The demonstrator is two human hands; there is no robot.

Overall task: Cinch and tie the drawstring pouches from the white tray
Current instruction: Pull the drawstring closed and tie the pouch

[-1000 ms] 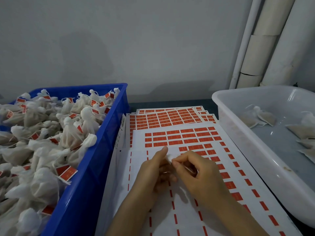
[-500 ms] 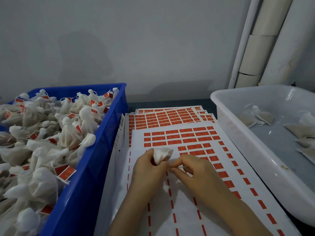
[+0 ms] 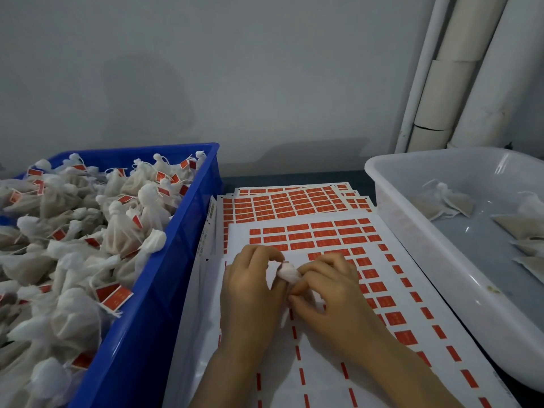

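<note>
Pouch: A small white mesh pouch (image 3: pixel 288 273) is held between both hands at the middle of the table, just above the label sheets. Only its bunched top shows, and the rest is hidden behind the fingers.
Left hand: The left hand (image 3: pixel 250 293) has its fingers curled inward, its fingertips pinching the pouch from the left side.
Right hand: The right hand (image 3: pixel 332 293) faces it, fingers bent, with forefinger and thumb closed tightly on the pouch's right side. The two hands touch at the fingertips.
Drawstring: Too thin to make out among the fingers.
Label sheets: A fanned stack of white label sheets (image 3: pixel 323 231) lies under the hands, printed with rows of red rectangles. Nearer the person, the top sheet shows only thin red strips with white between them.
Blue crate: A blue crate (image 3: pixel 188 231) stands just to the left of the sheets, heaped with tied pouches (image 3: pixel 117 231), many carrying small red tags.
White tray: A white tray (image 3: pixel 412 231) stands just to the right of the sheets, with a few flat pouches (image 3: pixel 441 201) lying on its floor, well apart from each other.
Background: A plain grey wall (image 3: pixel 235 83) is behind the table, with pale upright pipes (image 3: pixel 441 83) in the right corner.
</note>
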